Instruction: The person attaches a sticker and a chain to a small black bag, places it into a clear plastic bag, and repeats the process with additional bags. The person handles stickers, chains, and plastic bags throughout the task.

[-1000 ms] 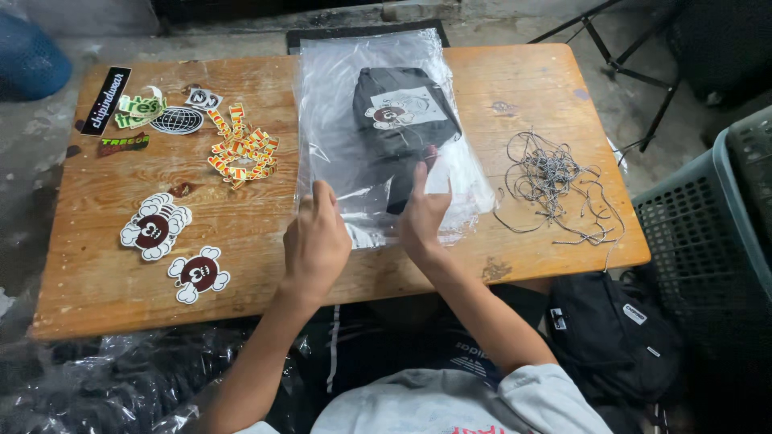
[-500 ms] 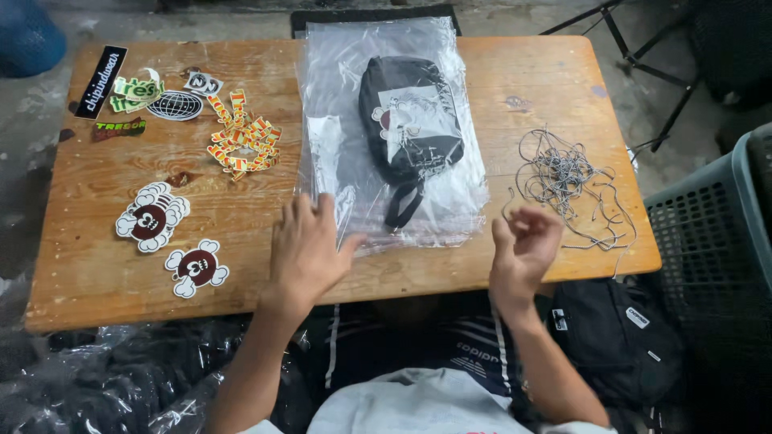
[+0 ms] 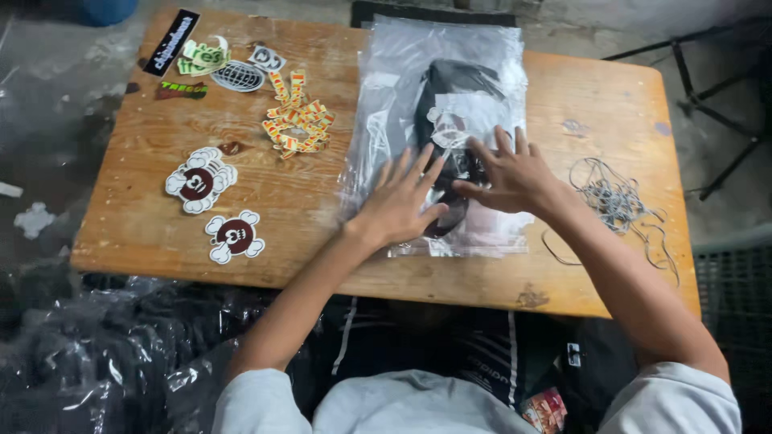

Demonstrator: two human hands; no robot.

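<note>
A clear plastic bag (image 3: pixel 438 104) holding a black pouch (image 3: pixel 450 88) is laid flat on the wooden table (image 3: pixel 145 225), reaching from the far edge almost to the near edge, a little right of the middle; the left hand (image 3: pixel 400 205) is pressed palm down on the bag's near left part, fingers spread wide and nothing gripped; the right hand (image 3: pixel 508 173) is laid flat just beside it on the bag over the pouch, fingers likewise splayed and nothing held. A tangle of grey rubber bands (image 3: pixel 615 201) is seen near the right edge, close to the right forearm; two skull-shaped stickers (image 3: pixel 201 181) are placed toward the left edge; a heap of red and yellow stickers (image 3: pixel 297 120) lies between them and the bag; more stickers (image 3: pixel 213 64) are gathered at the far left corner.
</note>
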